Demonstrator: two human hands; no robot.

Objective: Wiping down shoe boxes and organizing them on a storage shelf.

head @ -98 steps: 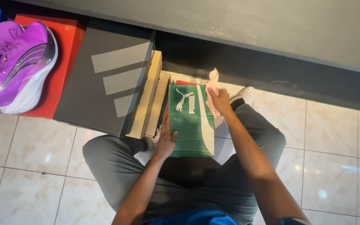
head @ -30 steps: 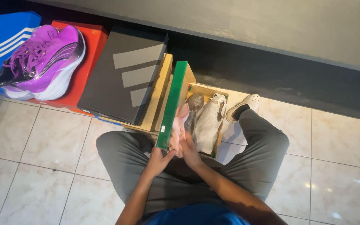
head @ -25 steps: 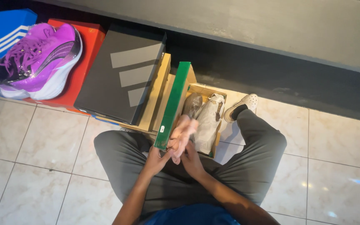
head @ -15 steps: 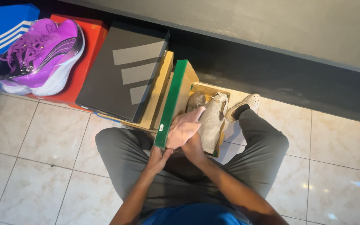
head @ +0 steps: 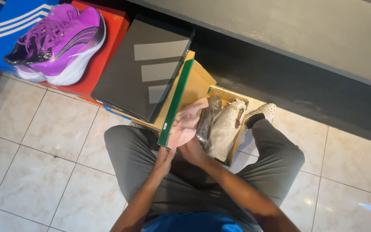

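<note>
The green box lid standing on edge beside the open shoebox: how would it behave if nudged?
The green box lid looks like thin card, so probably light. It stands on its narrow edge against the black shoebox, so a nudge would likely tip it. The left hand sits near its lower end.

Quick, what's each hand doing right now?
Left hand: fingers curled at the green box lid; grip cannot be told.
Right hand: open, palm up, holding nothing.

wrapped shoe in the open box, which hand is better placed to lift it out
Right, probably: the right hand hovers open at the box's edge beside the wrapped shoe. The left hand sits lower, by the green lid.
</note>
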